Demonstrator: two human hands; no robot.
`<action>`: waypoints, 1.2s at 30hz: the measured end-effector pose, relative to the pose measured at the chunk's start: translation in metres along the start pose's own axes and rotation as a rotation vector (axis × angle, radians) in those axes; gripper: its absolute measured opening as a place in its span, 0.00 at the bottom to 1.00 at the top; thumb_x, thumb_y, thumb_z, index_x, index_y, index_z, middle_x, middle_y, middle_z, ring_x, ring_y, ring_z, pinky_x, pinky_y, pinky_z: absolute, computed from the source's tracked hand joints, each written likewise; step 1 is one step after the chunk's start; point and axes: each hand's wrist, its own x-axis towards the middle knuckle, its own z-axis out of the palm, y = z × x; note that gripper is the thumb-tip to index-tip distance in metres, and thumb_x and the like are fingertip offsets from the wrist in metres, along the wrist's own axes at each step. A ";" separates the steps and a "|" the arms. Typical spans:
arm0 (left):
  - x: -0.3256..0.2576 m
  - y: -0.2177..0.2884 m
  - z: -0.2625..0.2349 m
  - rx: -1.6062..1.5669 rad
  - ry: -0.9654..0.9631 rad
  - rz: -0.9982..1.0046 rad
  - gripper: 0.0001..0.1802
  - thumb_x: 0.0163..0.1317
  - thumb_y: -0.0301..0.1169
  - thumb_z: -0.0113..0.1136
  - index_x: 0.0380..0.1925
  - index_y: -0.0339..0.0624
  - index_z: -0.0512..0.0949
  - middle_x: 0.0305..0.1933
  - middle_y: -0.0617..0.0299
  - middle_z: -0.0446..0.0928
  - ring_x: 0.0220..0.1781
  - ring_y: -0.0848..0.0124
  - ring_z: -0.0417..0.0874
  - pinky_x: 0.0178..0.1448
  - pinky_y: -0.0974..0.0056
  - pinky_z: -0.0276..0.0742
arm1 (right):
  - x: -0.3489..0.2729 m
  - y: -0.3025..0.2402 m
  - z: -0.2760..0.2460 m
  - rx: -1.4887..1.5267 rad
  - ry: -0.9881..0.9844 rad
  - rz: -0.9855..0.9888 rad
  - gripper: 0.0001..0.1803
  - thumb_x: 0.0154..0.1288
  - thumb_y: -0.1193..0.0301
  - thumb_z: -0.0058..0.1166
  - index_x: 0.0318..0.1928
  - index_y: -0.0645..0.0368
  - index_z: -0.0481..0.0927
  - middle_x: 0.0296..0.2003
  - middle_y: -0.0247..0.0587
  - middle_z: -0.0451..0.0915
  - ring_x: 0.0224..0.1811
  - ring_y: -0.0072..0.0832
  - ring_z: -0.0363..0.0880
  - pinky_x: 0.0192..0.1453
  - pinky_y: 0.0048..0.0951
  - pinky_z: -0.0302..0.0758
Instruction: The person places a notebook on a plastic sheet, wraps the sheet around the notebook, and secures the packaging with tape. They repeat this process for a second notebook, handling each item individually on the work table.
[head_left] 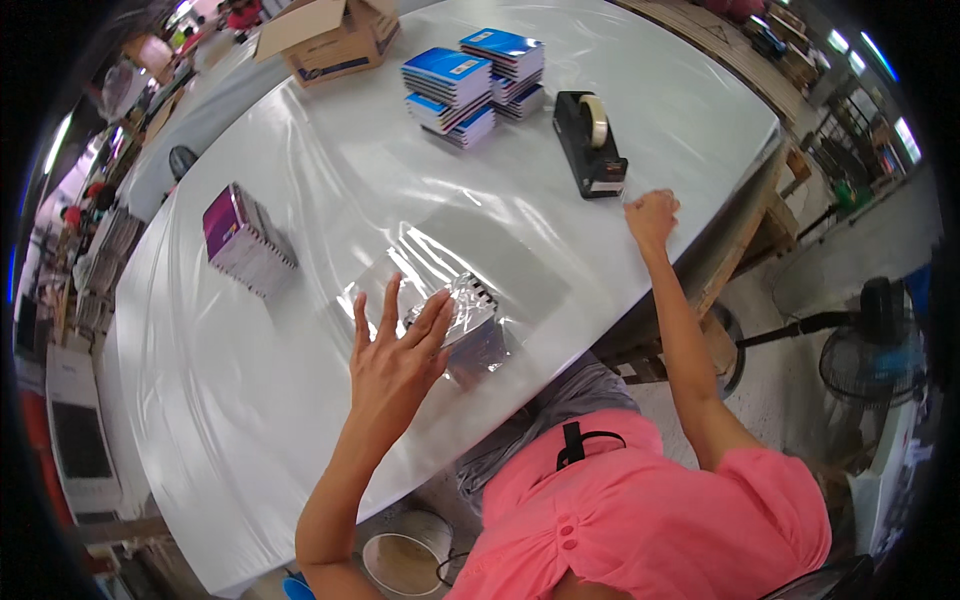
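Note:
A stack of spiral-bound notebooks (474, 318) lies near the table's front edge, wrapped in shiny clear plastic. Fingers spread, my left hand (393, 362) rests over the left side of this bundle and touches the film. Farther right, my right hand (654, 214) is closed just in front of a black tape dispenser (578, 150). Its fingers are pinched together; whatever they may hold is too small to make out. A roll of clear tape (595, 122) sits in the dispenser.
Blue-covered notebooks (446, 72) stand in stacks at the back of the white-covered table (200, 390). To the left is a purple-topped notebook stack (235, 240). An open cardboard box (340, 55) sits at the far edge. A black fan (870, 350) and a bucket (408, 555) are beyond the table.

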 end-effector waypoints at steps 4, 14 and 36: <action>-0.003 -0.004 0.001 -0.009 -0.006 0.012 0.31 0.53 0.32 0.67 0.60 0.53 0.74 0.66 0.75 0.71 0.76 0.55 0.57 0.76 0.37 0.43 | -0.041 -0.037 -0.076 1.082 -0.699 0.160 0.06 0.57 0.74 0.58 0.29 0.64 0.82 0.21 0.28 0.71 0.23 0.18 0.64 0.29 0.25 0.64; -0.002 -0.001 -0.001 0.007 0.039 0.007 0.27 0.53 0.32 0.67 0.56 0.50 0.78 0.63 0.75 0.74 0.74 0.57 0.61 0.76 0.39 0.46 | -0.156 -0.132 -0.183 1.331 -1.342 0.298 0.17 0.62 0.63 0.65 0.27 0.65 0.79 0.15 0.22 0.61 0.14 0.10 0.51 0.18 0.20 0.45; -0.007 -0.001 0.003 -0.006 0.015 0.000 0.33 0.51 0.31 0.68 0.61 0.53 0.73 0.65 0.75 0.72 0.74 0.55 0.60 0.74 0.37 0.46 | -0.200 -0.136 -0.151 1.239 -1.077 0.421 0.25 0.58 0.55 0.68 0.18 0.59 0.72 0.22 0.32 0.73 0.25 0.18 0.67 0.30 0.23 0.64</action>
